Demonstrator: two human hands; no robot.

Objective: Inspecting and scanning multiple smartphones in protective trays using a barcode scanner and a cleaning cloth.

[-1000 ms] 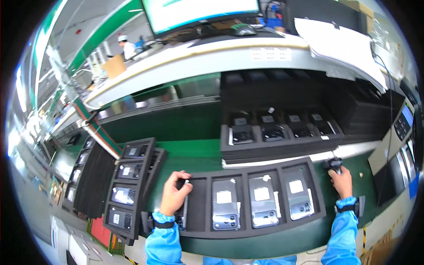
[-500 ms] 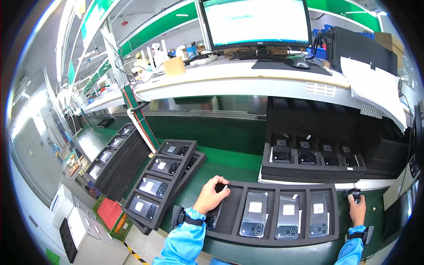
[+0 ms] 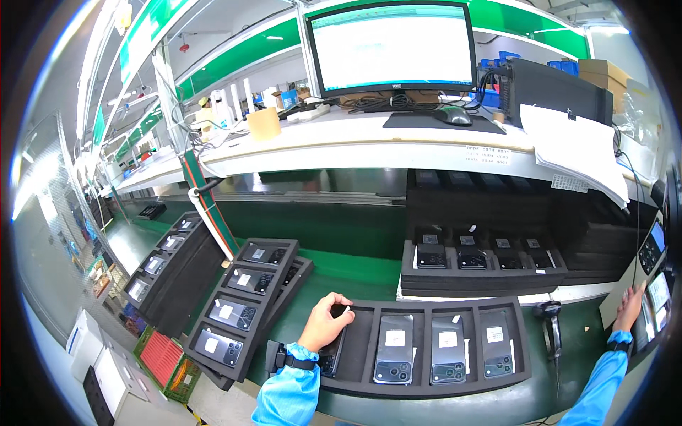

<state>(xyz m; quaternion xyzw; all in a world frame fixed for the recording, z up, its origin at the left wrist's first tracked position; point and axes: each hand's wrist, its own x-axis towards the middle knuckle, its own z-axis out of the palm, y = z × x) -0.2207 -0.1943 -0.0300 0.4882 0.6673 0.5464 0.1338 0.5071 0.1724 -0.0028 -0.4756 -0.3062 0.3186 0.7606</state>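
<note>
My left hand [image 3: 325,325] is closed on the upper part of a dark smartphone [image 3: 329,362], at the left end of a black foam tray [image 3: 415,389]. The hand hides most of that phone. Three more smartphones with pale labels lie in the tray: one near the middle [image 3: 394,355], one beside it [image 3: 448,358] and one at the right [image 3: 497,348]. Over at the right edge, my right hand [image 3: 629,307] has its fingers stretched out against a dark glossy panel [image 3: 650,312]. A black handheld scanner [image 3: 551,328] rests on the table between tray and right hand.
Tilted foam trays of phones [image 3: 245,302] stand at the left, with another stack [image 3: 170,273] behind. More stacked trays [image 3: 483,278] sit under the shelf [image 3: 355,145]. A monitor [image 3: 394,53], mouse [image 3: 452,116] and hanging papers [image 3: 572,145] are above. A red-and-green crate [image 3: 163,361] is lower left.
My right hand has let go of the scanner and moved right to the dark panel. The left hand stays on the phone. The whole view has shifted slightly.
</note>
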